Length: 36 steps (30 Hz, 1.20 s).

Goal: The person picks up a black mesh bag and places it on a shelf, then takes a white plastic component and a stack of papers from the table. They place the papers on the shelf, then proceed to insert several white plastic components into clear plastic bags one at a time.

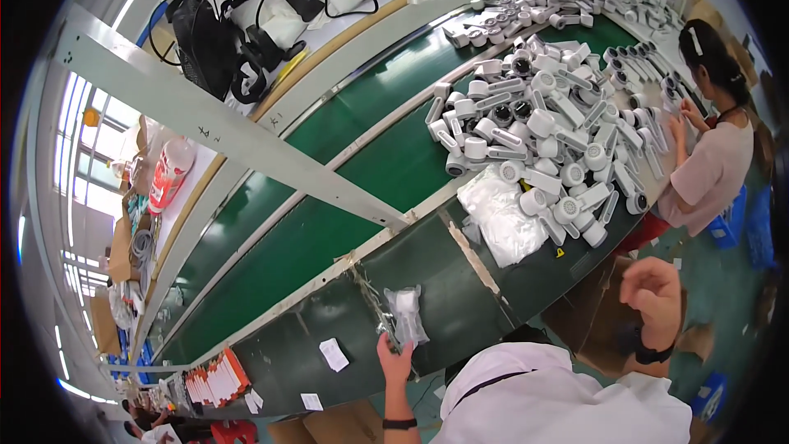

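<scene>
My left hand [395, 359] is at the near edge of the dark green bench, thumb and forefinger apart. Its fingertips are beside a clear plastic bag [408, 316] with a white item inside, and may touch its edge. Raised over the floor at the right is my right hand [653, 288], its fingers curled in and nothing visible in them. A large heap of white and grey handheld fans [542, 123] covers the bench ahead and to the right. In front of the heap lies a stack of clear plastic bags [503, 218].
A co-worker [711, 131] sits at the right, hands at the fans. White papers [334, 354] and orange-edged boxes [218, 380] are on the bench to the left. A white metal beam [238, 131] slants above the green conveyor [329, 222]. An open cardboard box [585, 312] stands below the bench.
</scene>
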Each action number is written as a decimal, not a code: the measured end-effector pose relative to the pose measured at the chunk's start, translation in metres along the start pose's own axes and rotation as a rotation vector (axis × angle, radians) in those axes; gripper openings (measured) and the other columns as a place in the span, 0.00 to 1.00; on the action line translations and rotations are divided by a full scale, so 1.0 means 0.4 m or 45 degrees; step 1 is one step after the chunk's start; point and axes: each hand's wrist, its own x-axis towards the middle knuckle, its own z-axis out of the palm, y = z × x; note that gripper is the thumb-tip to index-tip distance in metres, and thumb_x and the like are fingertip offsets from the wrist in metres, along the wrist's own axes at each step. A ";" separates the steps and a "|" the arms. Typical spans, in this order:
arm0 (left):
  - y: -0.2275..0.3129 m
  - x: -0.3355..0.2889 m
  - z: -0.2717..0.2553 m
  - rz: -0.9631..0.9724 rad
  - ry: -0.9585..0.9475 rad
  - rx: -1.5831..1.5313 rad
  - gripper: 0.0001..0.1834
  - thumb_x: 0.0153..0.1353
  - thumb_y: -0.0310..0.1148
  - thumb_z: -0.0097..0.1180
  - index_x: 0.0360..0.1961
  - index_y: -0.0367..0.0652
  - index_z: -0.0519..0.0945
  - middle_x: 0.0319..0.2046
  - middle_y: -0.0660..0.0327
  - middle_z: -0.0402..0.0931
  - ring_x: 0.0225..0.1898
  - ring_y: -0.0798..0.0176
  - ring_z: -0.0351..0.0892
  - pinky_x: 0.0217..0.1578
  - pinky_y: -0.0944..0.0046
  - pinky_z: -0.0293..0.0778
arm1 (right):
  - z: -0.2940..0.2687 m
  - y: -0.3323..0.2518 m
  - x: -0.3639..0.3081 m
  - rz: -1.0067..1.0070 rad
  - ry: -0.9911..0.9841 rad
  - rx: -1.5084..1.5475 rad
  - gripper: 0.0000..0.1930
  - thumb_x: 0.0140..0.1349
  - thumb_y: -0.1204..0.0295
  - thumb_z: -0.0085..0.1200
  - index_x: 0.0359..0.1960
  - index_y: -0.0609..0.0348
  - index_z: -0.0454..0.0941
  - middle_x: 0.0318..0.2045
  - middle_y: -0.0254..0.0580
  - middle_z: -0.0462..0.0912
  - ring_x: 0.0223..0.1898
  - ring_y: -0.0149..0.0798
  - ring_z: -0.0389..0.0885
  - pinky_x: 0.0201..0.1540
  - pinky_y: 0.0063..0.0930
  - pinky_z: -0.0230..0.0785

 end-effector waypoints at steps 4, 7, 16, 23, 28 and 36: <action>0.003 0.046 0.052 0.061 -0.002 0.124 0.42 0.41 0.35 0.72 0.58 0.36 0.65 0.50 0.51 0.70 0.50 0.52 0.70 0.50 0.58 0.69 | -0.059 -0.041 -0.060 -0.227 0.147 0.031 0.24 0.50 0.58 0.67 0.38 0.66 0.74 0.22 0.38 0.78 0.19 0.24 0.71 0.19 0.13 0.57; 0.000 0.050 0.066 -0.007 -0.074 0.167 0.43 0.41 0.36 0.72 0.58 0.37 0.65 0.53 0.49 0.69 0.53 0.50 0.70 0.52 0.57 0.68 | -0.078 -0.028 -0.085 -0.259 0.159 0.012 0.25 0.51 0.55 0.66 0.37 0.66 0.74 0.20 0.38 0.77 0.16 0.23 0.67 0.17 0.13 0.54; -0.012 0.033 0.080 -0.056 -0.060 0.270 0.31 0.46 0.35 0.60 0.54 0.38 0.70 0.46 0.43 0.75 0.49 0.41 0.75 0.50 0.53 0.70 | 0.111 0.183 -0.024 0.363 0.077 0.167 0.07 0.57 0.78 0.52 0.38 0.64 0.77 0.21 0.38 0.78 0.16 0.22 0.66 0.16 0.14 0.54; -0.110 0.064 0.003 -0.092 0.271 -0.254 0.25 0.51 0.31 0.63 0.50 0.33 0.72 0.38 0.52 0.79 0.38 0.57 0.78 0.42 0.61 0.73 | 0.222 0.313 0.012 0.546 0.172 0.092 0.05 0.62 0.75 0.52 0.38 0.62 0.76 0.21 0.34 0.77 0.15 0.20 0.66 0.14 0.13 0.53; -0.133 0.160 -0.097 -0.355 0.517 -0.566 0.22 0.54 0.27 0.61 0.49 0.30 0.72 0.36 0.57 0.77 0.35 0.61 0.76 0.38 0.63 0.73 | 0.293 0.374 0.049 0.580 0.179 0.045 0.05 0.62 0.75 0.53 0.37 0.61 0.76 0.21 0.33 0.76 0.15 0.21 0.66 0.14 0.13 0.53; -0.183 0.290 -0.215 -0.126 0.937 -0.182 0.20 0.55 0.30 0.59 0.48 0.32 0.74 0.44 0.47 0.76 0.44 0.48 0.77 0.47 0.56 0.70 | 0.352 0.448 0.065 0.684 0.238 -0.057 0.05 0.62 0.72 0.52 0.37 0.59 0.76 0.20 0.33 0.75 0.14 0.22 0.67 0.13 0.14 0.54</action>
